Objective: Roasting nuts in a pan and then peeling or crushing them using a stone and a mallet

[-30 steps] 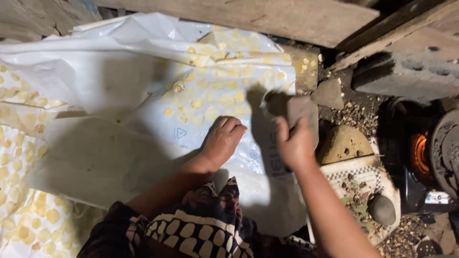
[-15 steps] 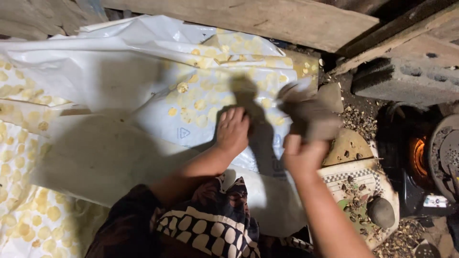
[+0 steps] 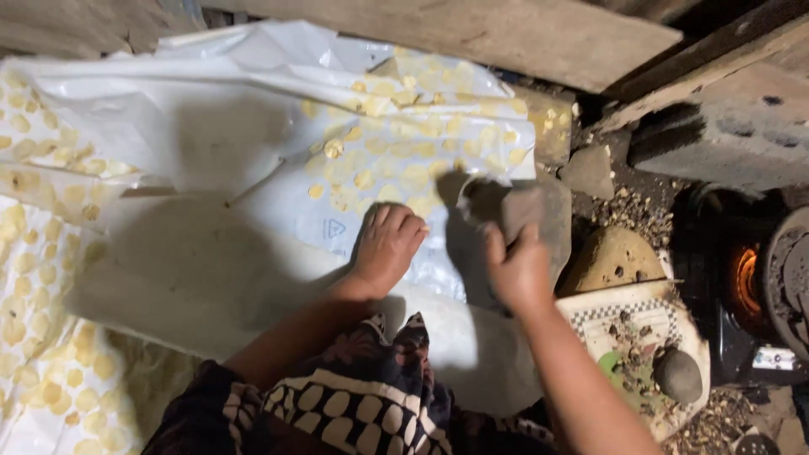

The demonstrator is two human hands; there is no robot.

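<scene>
My left hand (image 3: 386,247) presses flat, fingers spread, on a white plastic sheet (image 3: 253,126) dotted with several small yellow discs (image 3: 404,173). My right hand (image 3: 518,270) is closed around a grey-brown stone-like block (image 3: 510,206), held just above the sheet's right edge. The block hides part of the sheet beneath it. My patterned dark garment (image 3: 354,404) fills the bottom middle.
More yellow discs cover sheets at the left (image 3: 34,253). A wooden plank (image 3: 472,29) and a concrete block (image 3: 725,135) lie at the top and right. A glowing stove (image 3: 746,282), stones (image 3: 678,375) and a checkered white board (image 3: 640,329) sit at the right.
My right hand lifted the block up and to the right, then brought it back down towards the sheet. My left hand stayed pressed on the sheet.
</scene>
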